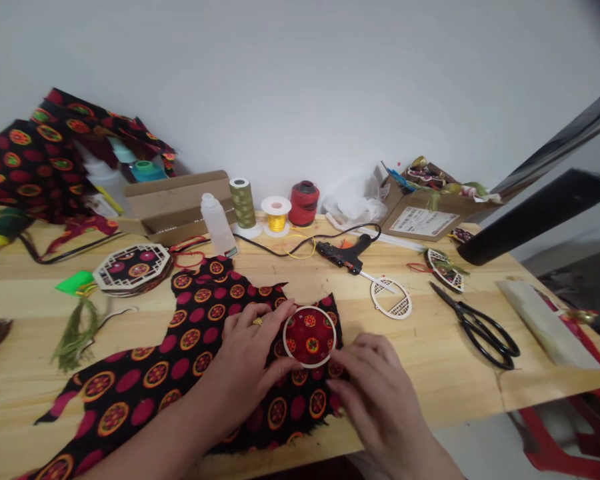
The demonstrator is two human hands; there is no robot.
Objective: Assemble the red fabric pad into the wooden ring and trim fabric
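A pale round ring [285, 347], its inside filled with dark red patterned material, lies on a black cloth [200, 313] printed with red and orange circles. My left hand [253, 350] grips the ring's left side, index finger along the upper rim and thumb along the lower. At the ring's lower right, my right hand [373, 383] has its index fingertip against the rim. Its thumb is apart from that finger, beside the cloth's right edge, and I see nothing held between them. The cloth's edges are cut unevenly, with a long strip running to the lower left.
Scissors [485, 330] and an oval lattice frame [391, 298] lie to the right, with a hot glue gun [347, 253] behind. Along the back stand a plastic bottle [217, 227], thread spools [243, 203] and a cardboard box [420, 213]. A stack of octagonal frames [133, 268] is on the left.
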